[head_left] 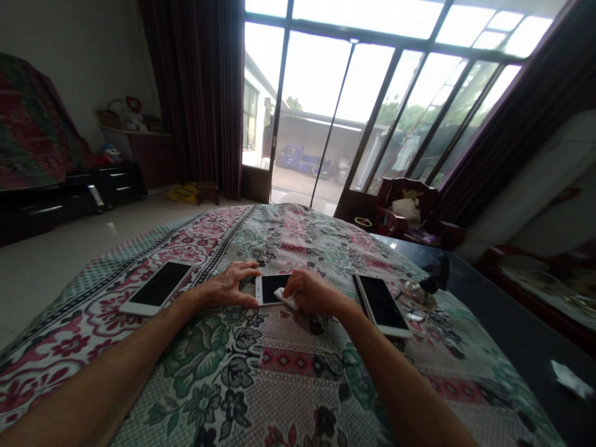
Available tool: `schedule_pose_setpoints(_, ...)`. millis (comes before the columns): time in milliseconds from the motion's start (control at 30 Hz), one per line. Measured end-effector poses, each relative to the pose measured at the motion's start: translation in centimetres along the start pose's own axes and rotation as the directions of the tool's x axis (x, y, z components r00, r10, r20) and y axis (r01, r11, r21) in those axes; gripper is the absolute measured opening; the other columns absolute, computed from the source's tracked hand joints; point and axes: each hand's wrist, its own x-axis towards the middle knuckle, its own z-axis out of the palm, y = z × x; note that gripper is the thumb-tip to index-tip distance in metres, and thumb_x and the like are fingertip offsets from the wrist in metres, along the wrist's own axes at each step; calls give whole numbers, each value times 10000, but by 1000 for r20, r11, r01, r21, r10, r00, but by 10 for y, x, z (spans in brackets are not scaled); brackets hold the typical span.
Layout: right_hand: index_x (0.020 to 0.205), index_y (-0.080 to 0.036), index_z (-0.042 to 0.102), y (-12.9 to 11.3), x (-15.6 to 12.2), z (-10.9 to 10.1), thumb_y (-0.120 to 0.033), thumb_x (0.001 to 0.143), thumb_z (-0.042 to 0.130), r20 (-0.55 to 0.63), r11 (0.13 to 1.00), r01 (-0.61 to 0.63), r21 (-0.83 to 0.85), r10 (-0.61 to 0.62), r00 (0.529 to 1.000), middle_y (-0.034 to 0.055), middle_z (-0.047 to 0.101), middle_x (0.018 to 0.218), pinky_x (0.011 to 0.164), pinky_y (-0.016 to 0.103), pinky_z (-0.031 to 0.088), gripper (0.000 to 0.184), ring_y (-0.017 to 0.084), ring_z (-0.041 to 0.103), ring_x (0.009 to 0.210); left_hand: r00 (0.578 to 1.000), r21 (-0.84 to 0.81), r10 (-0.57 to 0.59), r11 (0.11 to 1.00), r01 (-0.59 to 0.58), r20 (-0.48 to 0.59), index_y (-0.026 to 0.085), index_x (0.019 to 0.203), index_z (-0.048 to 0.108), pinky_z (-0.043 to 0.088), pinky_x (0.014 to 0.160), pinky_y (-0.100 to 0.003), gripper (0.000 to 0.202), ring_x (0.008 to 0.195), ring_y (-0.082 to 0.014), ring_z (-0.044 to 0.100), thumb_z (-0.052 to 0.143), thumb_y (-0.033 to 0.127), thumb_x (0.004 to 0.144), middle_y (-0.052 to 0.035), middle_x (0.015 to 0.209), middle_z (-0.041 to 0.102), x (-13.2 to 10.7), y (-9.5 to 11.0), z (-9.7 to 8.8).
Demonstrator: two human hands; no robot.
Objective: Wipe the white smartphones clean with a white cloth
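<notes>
Three white-framed smartphones lie face up on a floral bedspread (288, 372). My left hand (227, 287) rests against the left edge of the middle smartphone (271, 289), its fingers gripping that edge. My right hand (311, 293) presses a small white cloth (285, 299) onto the lower right of the same screen. The left smartphone (158, 288) lies apart from my left hand. The right smartphone (382, 305) lies just beyond my right hand, not touched by it.
A glass object (419, 293) stands past the right smartphone. To the right runs a dark tabletop (512, 347) with a crumpled white paper (572, 379). A wooden armchair (405, 208) stands ahead near the glass door (316, 112).
</notes>
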Motion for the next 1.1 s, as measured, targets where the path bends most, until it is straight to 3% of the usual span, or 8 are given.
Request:
schedule_pose_setpoints(100, 865, -210, 752, -6, 6, 5, 30, 688, 482, -84, 994, 81, 74, -75, 994, 21, 694, 906, 791, 221, 444, 402, 117, 600, 818, 1000, 5, 9, 1000, -9, -13, 226, 1300, 527, 289, 1116, -438, 697, 1399, -298, 291, 711, 521, 697, -92, 1503, 383, 1, -3, 2)
schedule_pose_setpoints(200, 929, -182, 739, 2, 11, 14, 11, 768, 472, -341, 999, -29, 26, 37, 939, 64, 671, 982, 839, 262, 441, 367, 142, 591, 896, 1000, 2, 23, 1000, -23, -18, 250, 1294, 534, 292, 1115, -446, 677, 1399, -293, 293, 709, 526, 700, -72, 1501, 391, 1, -6, 4)
schedule_pose_setpoints(267, 956, -180, 731, 7, 13, 21, -3, 801, 478, -389, 997, -82, -9, 72, 919, 73, 662, 1015, 848, 277, 438, 345, 153, 584, 921, 1000, 2, 23, 1000, -23, -16, 248, 1296, 536, 291, 1117, -441, 682, 1400, -289, 293, 712, 524, 698, -74, 1500, 392, 2, -7, 4)
schedule_pose_setpoints(467, 977, -201, 724, -4, 15, 36, -20, 809, 496, -299, 992, 16, -126, -53, 953, 61, 668, 1052, 911, 313, 403, 336, 177, 567, 977, 1000, -2, 17, 1000, -17, -7, 206, 1314, 528, 274, 1128, -427, 729, 1405, -293, 279, 715, 540, 694, -106, 1506, 375, 2, -6, 5)
schedule_pose_setpoints(700, 737, -217, 737, -10, 10, 18, 1, 670, 488, -7, 973, 111, 204, -112, 994, -24, 702, 806, 690, 201, 457, 338, 95, 605, 685, 1000, 21, 4, 1000, -4, 8, 229, 1319, 516, 260, 1130, -399, 718, 1410, -273, 270, 715, 535, 701, -97, 1512, 364, 2, -5, 3)
schedule_pose_setpoints(767, 743, -219, 739, -1, 8, 12, -1, 664, 466, -170, 976, 76, 205, -41, 985, -17, 709, 834, 732, 216, 468, 358, 104, 623, 730, 1000, 14, 3, 1000, -3, 14, 251, 1323, 506, 261, 1129, -409, 713, 1412, -274, 265, 712, 536, 703, -85, 1516, 359, 2, -5, 2)
schedule_pose_setpoints(867, 771, -215, 744, 12, 8, 7, -10, 679, 458, -427, 989, -42, 144, 100, 899, 15, 715, 887, 809, 263, 474, 364, 132, 641, 805, 1000, -1, 3, 1000, -3, 22, 236, 1356, 473, 264, 1128, -430, 779, 1413, -296, 259, 721, 539, 683, -94, 1522, 347, 2, -2, 1)
schedule_pose_setpoints(1100, 820, -202, 744, 21, 9, 5, -7, 712, 470, -580, 978, -176, 116, 211, 787, 40, 710, 925, 861, 288, 476, 353, 159, 645, 870, 993, -18, 116, 993, -117, -37, 253, 1314, 530, 338, 1088, -430, 703, 1306, -289, 431, 713, 487, 677, -74, 1396, 521, 7, 21, 4)
